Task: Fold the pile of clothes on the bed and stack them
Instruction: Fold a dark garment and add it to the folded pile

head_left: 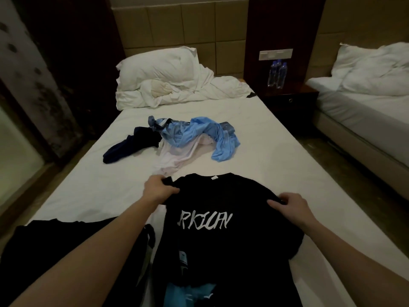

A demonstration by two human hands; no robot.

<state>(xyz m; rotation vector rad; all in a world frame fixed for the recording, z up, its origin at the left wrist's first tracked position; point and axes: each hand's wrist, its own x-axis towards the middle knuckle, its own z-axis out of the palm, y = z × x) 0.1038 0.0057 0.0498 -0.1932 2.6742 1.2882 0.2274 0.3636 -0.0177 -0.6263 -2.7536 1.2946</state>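
- Black T-shirt (221, 229) lies at the near middle of the bed (276, 151), chest print up; white lettering reads roughly "RKIUAN", first letters cut off by a fold. Small white neck tag at the collar, text too small to read.
- Left hand (158, 189) grips the shirt's left shoulder, fingers curled round the cloth. Right hand (290, 207) pinches the right shoulder seam, thumb on top.
- Shirt's lower part covers other garments at the near edge; a teal piece (190, 293) with white marks shows beneath, unreadable.
- Unfolded pile sits mid-bed, apart from the shirt: light blue garment (199, 136) on top, pale pink garment (177, 158) under it, navy garment (128, 145) trailing left.
- Another black garment (55, 244) lies near left, under the left forearm.
- Open white sheet between shirt and pile, and along the right side up to the bed's right edge.
- Far end: crumpled white pillow and duvet (168, 78) against a tan padded headboard (177, 25).
- Right of bed: dark nightstand (287, 96) with water bottles (276, 73), labels unreadable; white switch panel (275, 54) above; second bed (365, 103) far right.
- Dim room.
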